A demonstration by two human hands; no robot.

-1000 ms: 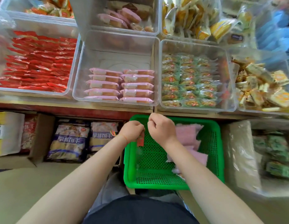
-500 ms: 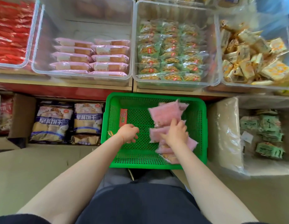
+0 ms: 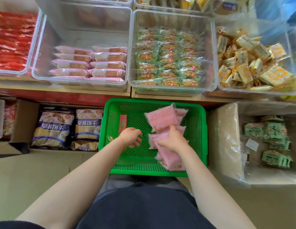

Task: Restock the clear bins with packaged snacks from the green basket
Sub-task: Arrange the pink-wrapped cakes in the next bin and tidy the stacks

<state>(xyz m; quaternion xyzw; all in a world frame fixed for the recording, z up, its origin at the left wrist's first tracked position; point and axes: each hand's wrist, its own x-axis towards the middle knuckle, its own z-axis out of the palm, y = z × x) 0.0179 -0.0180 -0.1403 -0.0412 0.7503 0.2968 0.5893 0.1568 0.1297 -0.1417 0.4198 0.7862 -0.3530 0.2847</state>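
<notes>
Our right hand (image 3: pixel 172 139) pinches the flat pink plastic snack packets (image 3: pixel 163 120) at the right side of the green perforated plastic basket (image 3: pixel 200 141); our left hand (image 3: pixel 130 137) hangs loosely curled and holds nothing. We should gather them evenly, with the left hand supporting. The top packet's long axis points up-left toward the clear plastic bin of pink packets (image 3: pixel 43 75)

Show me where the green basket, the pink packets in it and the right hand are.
green basket (image 3: pixel 201 129): head view, on its right wall.
pink packets (image 3: pixel 162 119): head view, on the top packet's face.
right hand (image 3: pixel 172 140): head view, on the back of the hand.
</notes>
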